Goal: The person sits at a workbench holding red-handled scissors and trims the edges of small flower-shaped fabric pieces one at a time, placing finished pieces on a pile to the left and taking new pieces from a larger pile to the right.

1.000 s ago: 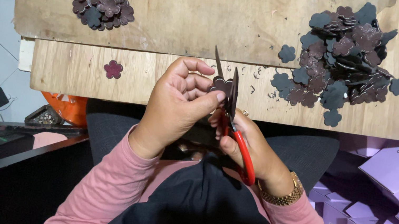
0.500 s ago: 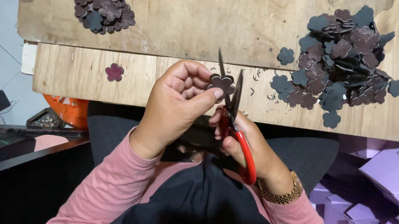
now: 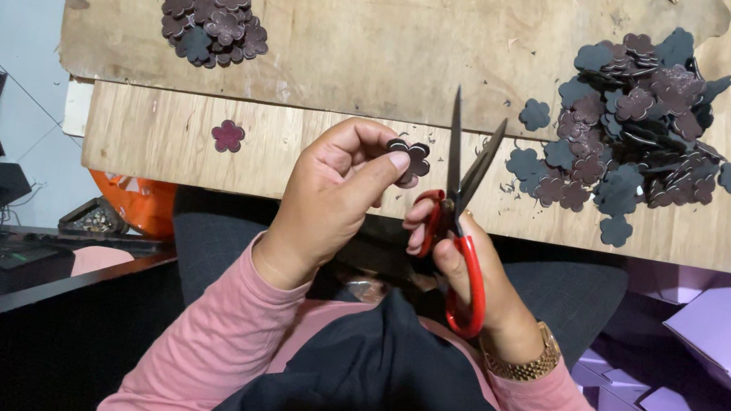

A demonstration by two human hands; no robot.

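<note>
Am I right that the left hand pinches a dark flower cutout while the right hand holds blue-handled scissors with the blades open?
Not quite: the scissors have red handles, not blue, as the head view shows. The rest holds: the left hand pinches a dark flower cutout, and the right hand holds the scissors with blades open.

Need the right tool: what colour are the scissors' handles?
Red, on the metal-bladed scissors in the right hand; head view.

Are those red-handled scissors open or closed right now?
Open. The scissors in the right hand show two blades spread in a narrow V, tips apart, beside the flower piece held by the left hand.
</note>
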